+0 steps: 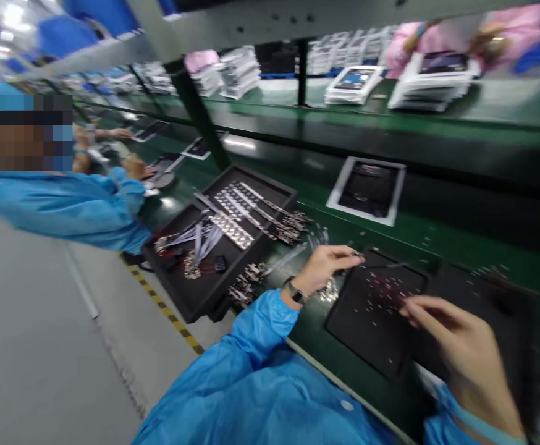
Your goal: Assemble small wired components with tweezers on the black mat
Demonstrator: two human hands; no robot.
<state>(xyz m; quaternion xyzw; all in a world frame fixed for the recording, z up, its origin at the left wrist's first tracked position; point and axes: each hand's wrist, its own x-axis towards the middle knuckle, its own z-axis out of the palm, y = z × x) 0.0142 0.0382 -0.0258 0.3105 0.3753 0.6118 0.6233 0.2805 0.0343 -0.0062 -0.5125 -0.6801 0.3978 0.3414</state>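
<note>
My left hand (323,270), with a watch at the wrist, is closed in a pinch over the upper left edge of a black mat (372,321). A small dark piece (357,253) shows at its fingertips; its kind is too blurred to tell. A thin greyish strip (393,266) runs across the mat's top just right of these fingers. My right hand (455,334) is pinched over the mat's right side; what it holds, if anything, is hidden. Tiny pale bits (374,323) lie scattered on the mat. Metallic parts with ribbon cables (329,290) sit beside my left hand.
A black tray (186,303) at the left holds metallic strips and ribbon-cable parts. More small parts (246,284) are heaped beside it. Behind the mat lies a white-framed dark panel (367,188). A second dark mat (478,309) adjoins at right. A co-worker's blue sleeve (66,210) is at left.
</note>
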